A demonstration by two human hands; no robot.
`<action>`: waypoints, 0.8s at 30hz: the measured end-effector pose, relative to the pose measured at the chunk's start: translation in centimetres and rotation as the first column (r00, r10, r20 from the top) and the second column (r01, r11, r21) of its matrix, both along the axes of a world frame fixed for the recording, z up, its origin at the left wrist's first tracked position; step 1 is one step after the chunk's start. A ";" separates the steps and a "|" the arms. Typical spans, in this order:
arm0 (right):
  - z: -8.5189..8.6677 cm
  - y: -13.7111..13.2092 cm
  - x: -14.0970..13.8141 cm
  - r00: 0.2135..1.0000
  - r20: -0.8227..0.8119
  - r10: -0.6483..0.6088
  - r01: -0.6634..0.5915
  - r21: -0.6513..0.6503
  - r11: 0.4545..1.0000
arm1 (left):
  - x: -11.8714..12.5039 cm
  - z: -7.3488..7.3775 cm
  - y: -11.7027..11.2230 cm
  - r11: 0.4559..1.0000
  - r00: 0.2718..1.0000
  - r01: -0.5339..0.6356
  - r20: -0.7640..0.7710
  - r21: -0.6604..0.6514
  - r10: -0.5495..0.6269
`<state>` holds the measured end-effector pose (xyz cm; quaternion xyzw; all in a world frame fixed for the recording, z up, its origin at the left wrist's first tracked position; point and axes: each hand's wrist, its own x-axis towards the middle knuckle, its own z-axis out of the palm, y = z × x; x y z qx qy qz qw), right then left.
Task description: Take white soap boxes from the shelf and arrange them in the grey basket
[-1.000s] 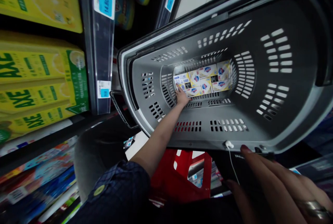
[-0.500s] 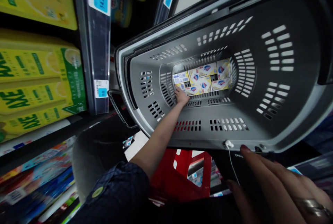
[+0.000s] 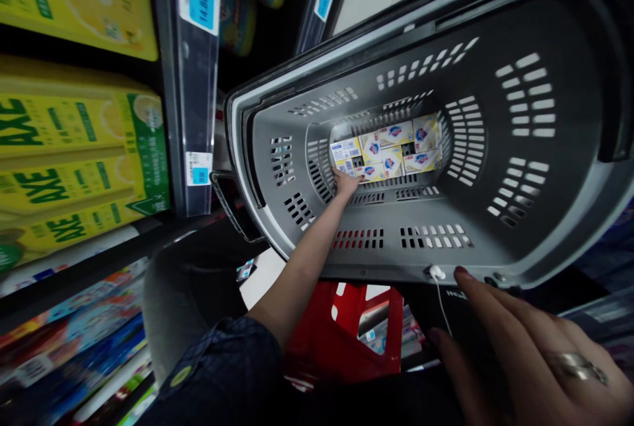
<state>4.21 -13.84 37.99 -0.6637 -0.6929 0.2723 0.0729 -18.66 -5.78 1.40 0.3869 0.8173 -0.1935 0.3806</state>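
Deep in the grey shopping basket (image 3: 545,214), my left hand (image 3: 345,183) is at the lower left end of a group of soap boxes (image 3: 391,160). Its fingers and thumb are around the near end of one white-and-yellow soap box (image 3: 345,167), which lies flat on the basket floor. The boxes lie side by side in rows, with small gaps between some of them. My right hand (image 3: 539,347), with a ring on one finger, is outside the basket by its near rim. Its fingers are apart and hold nothing; one fingertip is close to the rim.
Shelves on the left hold yellow AXE packs (image 3: 64,168), with price tags (image 3: 201,0) on the shelf edge. A basket handle (image 3: 238,208) sticks out at the left end. Below the basket is a red plastic frame (image 3: 321,340). A white cord (image 3: 442,300) hangs from the near rim.
The view has shifted slightly, so the shelf and the basket's left end sit a little further right. My left hand stays at the same soap box, and my right hand has barely moved.
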 end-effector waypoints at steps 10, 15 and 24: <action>0.0 4.0 1.7 0.987 0.156 -0.042 0.067 -0.159 0.985 | 0.4 12.2 2.7 0.940 0.921 0.341 0.205 -0.014 -0.331; -0.7 5.3 3.2 0.972 0.196 -0.130 0.176 -0.238 0.955 | -3.0 25.9 0.0 0.905 0.862 0.394 0.277 0.161 -0.424; 3.8 -3.0 3.7 0.892 0.248 -0.377 0.427 -0.189 0.884 | -15.2 53.4 -13.4 0.770 0.777 0.189 0.387 0.610 -0.497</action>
